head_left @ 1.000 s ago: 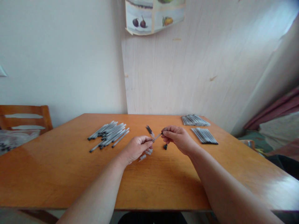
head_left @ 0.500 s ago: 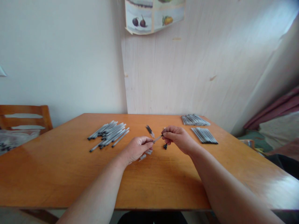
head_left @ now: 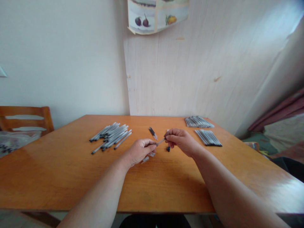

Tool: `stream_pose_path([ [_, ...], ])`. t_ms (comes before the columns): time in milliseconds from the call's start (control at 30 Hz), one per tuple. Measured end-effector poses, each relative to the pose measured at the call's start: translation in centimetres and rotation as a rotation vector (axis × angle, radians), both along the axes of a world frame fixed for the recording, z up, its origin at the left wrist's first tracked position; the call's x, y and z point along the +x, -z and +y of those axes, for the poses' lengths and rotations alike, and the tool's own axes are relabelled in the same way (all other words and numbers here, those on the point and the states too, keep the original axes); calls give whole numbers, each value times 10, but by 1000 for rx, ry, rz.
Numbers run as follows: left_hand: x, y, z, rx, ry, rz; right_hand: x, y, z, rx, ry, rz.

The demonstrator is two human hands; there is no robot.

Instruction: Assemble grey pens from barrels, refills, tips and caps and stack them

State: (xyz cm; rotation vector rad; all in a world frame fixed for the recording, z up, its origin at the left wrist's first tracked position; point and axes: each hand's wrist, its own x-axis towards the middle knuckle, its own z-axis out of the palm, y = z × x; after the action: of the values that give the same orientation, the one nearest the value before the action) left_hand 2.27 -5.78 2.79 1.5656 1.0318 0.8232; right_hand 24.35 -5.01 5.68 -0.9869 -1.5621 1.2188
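Over the middle of the table, my left hand [head_left: 142, 150] is closed on one end of a slim clear pen [head_left: 161, 142]. My right hand [head_left: 177, 138] pinches the other end, where a dark tip shows at the fingertips. The pen slants up to the right between them. Beneath my left fingers lie small clear pieces [head_left: 145, 160], perhaps pen caps, partly hidden by the hand. Some small black plugs [head_left: 168, 148] rest just below my right fingers. Behind the hands is a little group of thin dark pieces with clear ends [head_left: 153, 133].
A loose pile of clear pens with black ends [head_left: 115, 134] lies on the left of the wooden table [head_left: 95, 183]. At the right are a neat row of pens [head_left: 208, 138] and another behind it [head_left: 199, 122]. A wooden chair [head_left: 26, 111] holds a plastic bag [head_left: 20, 139].
Both hands keep the same grip on the pen, with barely any movement. The whole view has shifted very slightly.
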Motion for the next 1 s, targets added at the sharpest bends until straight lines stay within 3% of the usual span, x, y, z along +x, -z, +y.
stream_pose_path([
  [233,-2,4,3,10,11,-28,2,4,3,-38,-29,52],
  [733,1,3,1,48,-27,-11,-1,1,0,24,30,-186],
  [1000,2,-3,-4,108,-23,38,-6,4,0,266,94,-452],
])
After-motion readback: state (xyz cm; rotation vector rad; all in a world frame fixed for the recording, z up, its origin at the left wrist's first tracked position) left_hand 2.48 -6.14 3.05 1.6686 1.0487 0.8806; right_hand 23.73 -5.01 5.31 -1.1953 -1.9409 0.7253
